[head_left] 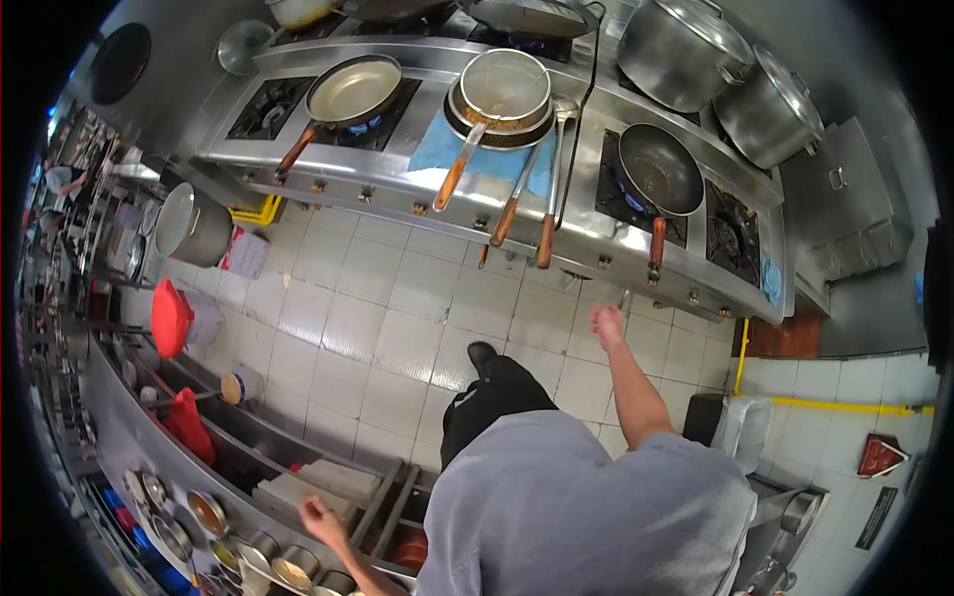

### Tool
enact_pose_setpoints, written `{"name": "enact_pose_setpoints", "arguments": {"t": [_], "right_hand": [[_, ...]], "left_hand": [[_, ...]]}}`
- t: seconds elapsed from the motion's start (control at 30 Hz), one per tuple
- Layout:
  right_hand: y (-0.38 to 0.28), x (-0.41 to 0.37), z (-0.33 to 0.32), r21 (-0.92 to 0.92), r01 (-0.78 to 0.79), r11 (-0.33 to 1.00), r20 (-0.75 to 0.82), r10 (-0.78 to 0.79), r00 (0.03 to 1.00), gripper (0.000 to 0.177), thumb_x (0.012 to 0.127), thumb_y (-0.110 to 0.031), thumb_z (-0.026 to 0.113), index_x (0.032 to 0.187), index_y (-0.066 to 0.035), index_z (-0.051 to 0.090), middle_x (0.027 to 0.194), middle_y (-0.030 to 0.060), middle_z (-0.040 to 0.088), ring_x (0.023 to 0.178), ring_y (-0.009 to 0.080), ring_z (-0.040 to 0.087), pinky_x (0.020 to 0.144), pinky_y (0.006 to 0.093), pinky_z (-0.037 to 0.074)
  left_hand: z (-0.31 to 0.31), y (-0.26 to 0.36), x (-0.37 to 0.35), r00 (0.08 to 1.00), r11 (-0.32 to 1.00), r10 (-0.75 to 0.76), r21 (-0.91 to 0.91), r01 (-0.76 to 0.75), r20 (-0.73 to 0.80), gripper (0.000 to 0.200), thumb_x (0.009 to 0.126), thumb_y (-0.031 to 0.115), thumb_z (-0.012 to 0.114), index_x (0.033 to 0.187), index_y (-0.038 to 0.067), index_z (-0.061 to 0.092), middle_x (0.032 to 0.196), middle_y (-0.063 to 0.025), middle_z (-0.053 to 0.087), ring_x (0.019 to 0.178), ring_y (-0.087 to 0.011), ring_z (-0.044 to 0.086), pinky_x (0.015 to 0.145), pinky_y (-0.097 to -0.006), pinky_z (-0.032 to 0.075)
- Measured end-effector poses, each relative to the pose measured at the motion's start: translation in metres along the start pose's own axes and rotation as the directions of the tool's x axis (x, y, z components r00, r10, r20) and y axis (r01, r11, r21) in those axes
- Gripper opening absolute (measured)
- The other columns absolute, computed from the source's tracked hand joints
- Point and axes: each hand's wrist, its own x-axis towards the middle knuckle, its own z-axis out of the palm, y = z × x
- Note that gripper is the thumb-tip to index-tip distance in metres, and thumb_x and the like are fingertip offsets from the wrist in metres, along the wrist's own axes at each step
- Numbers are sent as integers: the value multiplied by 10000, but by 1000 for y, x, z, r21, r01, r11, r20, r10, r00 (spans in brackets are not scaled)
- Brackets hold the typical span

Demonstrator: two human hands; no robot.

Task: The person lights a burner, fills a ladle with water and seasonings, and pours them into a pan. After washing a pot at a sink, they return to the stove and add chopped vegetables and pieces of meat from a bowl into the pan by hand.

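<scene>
My right hand [607, 323] hangs in front of the stove's edge, fingers loosely curled, holding nothing that I can see. Nearest to it is the wooden handle of a dark frying pan [661, 171], which sits on a burner with a blue flame; hand and handle are apart. On the other side, my left hand [320, 519] reaches over the counter, its fingers bent but partly apart and nothing visible in them. Pale blocks or boxes [343, 481] lie by it in an open counter section, and metal pots of food [296, 566] stand just below.
A lighter frying pan [354, 91] rests over a lit burner. A strainer [505, 84] lies on stacked pans over a blue cloth [429, 149], with ladles beside it. Large lidded pots [686, 55] stand behind. A red-lidded bin [171, 318] and a big pot [204, 226] flank the tiled floor.
</scene>
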Motion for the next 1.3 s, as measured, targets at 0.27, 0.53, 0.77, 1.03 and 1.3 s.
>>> {"name": "enact_pose_setpoints", "arguments": {"t": [0.27, 0.53, 0.77, 1.03, 1.3], "right_hand": [[-119, -3, 159, -267, 430, 862, 88, -422, 902, 472, 833, -192, 744, 1170, -28, 457, 1201, 147, 533, 828, 177, 596, 681, 358, 499], [-169, -29, 233, -389, 562, 730, 160, -547, 822, 557, 799, -162, 736, 1213, 2, 403, 912, 128, 594, 765, 244, 614, 695, 377, 508], [-172, 13, 274, -94, 409, 907, -26, -413, 910, 506, 823, -68, 663, 1255, -56, 398, 703, 66, 558, 522, 161, 554, 445, 333, 444], [-216, -46, 214, 346, 350, 870, 38, -386, 922, 331, 895, -55, 613, 1179, -67, 443, 680, 22, 499, 460, 107, 473, 378, 276, 366], [-297, -194, 306, 470, 542, 697, -24, -604, 797, 351, 924, -126, 593, 1218, -57, 414, 778, 54, 528, 486, 132, 491, 443, 257, 486]], "left_hand": [[166, 177, 15, 630, 916, 154, 129, -379, 761, 255, 877, 177, 673, 1063, 11, 619, 755, -165, 661, 663, -274, 637, 640, -377, 507], [203, 195, 54, 639, 912, 155, 140, -386, 753, 232, 870, 178, 670, 1023, 8, 632, 736, -163, 663, 658, -287, 648, 637, -383, 513], [205, 154, 91, 596, 930, 33, 194, -311, 802, 226, 877, 187, 661, 983, -12, 653, 766, -174, 681, 693, -241, 668, 660, -353, 525], [188, 60, 180, 632, 971, -123, 223, -80, 765, 172, 904, 148, 628, 905, -20, 666, 688, -103, 658, 600, -152, 620, 576, -315, 512], [155, -15, 353, 661, 959, -284, 207, 194, 695, 132, 912, 110, 589, 885, -14, 624, 627, -55, 611, 525, -123, 582, 468, -277, 464]]}}
